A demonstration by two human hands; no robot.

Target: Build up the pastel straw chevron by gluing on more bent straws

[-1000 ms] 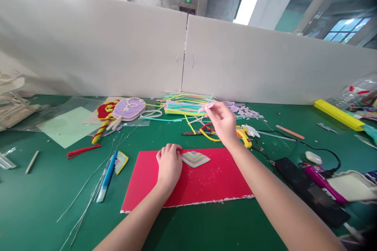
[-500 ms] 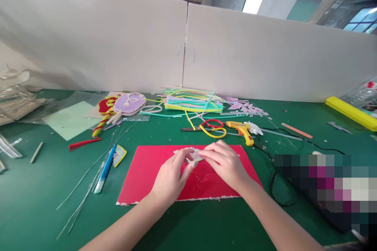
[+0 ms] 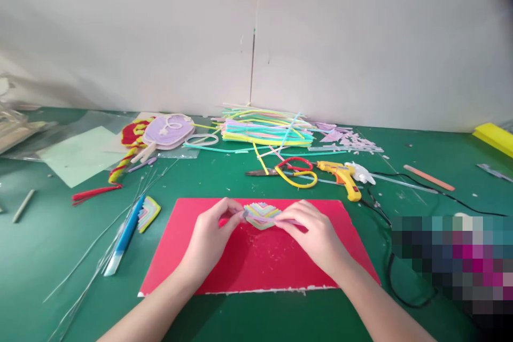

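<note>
A thin lilac pipe cleaner (image 3: pixel 262 219) is stretched nearly level between my two hands. My left hand (image 3: pixel 212 230) pinches its left end between thumb and fingers. Farther right, my right hand (image 3: pixel 312 227) grips it with closed fingertips, and a short end sticks out past them. Right behind the strip is a small striped piece (image 3: pixel 262 209) in pastel bands that meet in V shapes. The strip crosses in front of it; whether they touch, I cannot tell. Beneath both hands lies a red board (image 3: pixel 256 267) with a frayed white front edge.
Behind the board are red-and-yellow scissors (image 3: pixel 296 172), a yellow glue gun (image 3: pixel 340 179) with a black cord, and a bundle of pastel pipe cleaners (image 3: pixel 266 133). On the left lie a blue pen-like tool (image 3: pixel 128 232), thin wires, a striped fan piece (image 3: pixel 150 214) and a lilac fan (image 3: pixel 168 131).
My hands have moved apart, the left one leftward, and the lilac strip now shows between them. More of the striped piece is uncovered. The camera view has tilted down.
</note>
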